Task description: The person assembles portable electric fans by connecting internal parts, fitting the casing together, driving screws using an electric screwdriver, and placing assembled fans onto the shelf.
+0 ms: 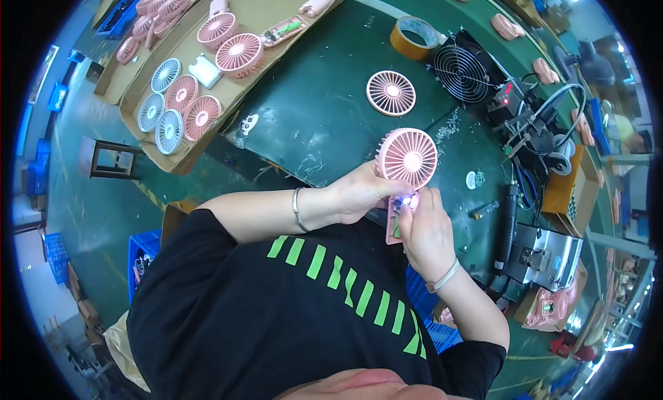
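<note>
A pink handheld fan (pixel 414 155) is held up over the near edge of the green table, its round grille facing upward. My left hand (pixel 356 194) is closed round the fan below its head, with the thumb across the neck. The fan's handle (pixel 394 229) is uncovered, and a white-blue light and something green show inside it. My right hand (pixel 429 236) pinches the handle beside that light; its fingertips partly hide the inner parts. Beyond the fan, a loose round pink grille (pixel 391 93) lies flat on the table.
A cardboard tray (pixel 238 113) at the far left holds pink fans and blue and pink grilles. Orange tape (pixel 412 40) and a black round-grilled fan unit (pixel 461 72) stand at the back. On the right are a soldering rig (pixel 528 117), a metal box (pixel 545 256) and a cardboard box (pixel 568 193).
</note>
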Motion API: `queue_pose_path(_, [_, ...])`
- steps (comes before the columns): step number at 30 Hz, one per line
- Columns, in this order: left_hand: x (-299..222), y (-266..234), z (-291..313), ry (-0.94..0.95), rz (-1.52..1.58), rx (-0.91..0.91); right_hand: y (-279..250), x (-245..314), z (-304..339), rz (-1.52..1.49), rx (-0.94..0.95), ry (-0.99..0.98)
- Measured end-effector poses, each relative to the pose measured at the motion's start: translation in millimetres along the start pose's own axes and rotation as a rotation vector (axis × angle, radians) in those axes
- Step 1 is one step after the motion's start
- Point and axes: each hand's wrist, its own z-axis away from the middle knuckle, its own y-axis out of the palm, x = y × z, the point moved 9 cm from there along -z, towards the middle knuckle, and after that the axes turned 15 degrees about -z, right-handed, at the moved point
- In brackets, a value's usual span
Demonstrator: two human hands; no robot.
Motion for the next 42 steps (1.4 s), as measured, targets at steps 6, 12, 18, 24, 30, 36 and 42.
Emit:
queue_pose_path(6, [-23.2, -15.7, 1.7, 0.072, 0.142, 0.003, -51.8, -24.1, -2.0, 0.293, -0.283, 0.055])
queue_pose_path(12, [-38.4, 11.2, 5.7, -0.003, -0.010, 0.320, -26.0, -30.6, -1.7, -0.871, -0.440, 0.144])
queue_pose_path(18, [-23.3, 22.7, 7.7, -0.051, -0.029, 0.387, -28.1, -45.2, -19.8, -1.388, -0.657, 0.092])
queue_pose_path(24, [-33.9, 19.5, 10.3, 0.198, -0.063, 0.195, -42.9, -30.8, -1.1, -0.785, -0.827, -0.031])
queue_pose_path(30, [-41.2, 1.7, 12.8, 0.269, -0.384, 0.027, -34.5, -0.2, -4.2, -0.634, -0.635, -0.109])
queue_pose_path(36, [-38.7, 5.6, 13.6, 0.331, -0.328, 0.033, -37.3, 1.8, -8.3, -0.578, -0.592, -0.124])
queue_pose_path(42, [-39.1, 7.7, 16.4, 0.323, -0.341, 0.050, -34.4, 4.9, -9.3, -0.422, -0.550, -0.180])
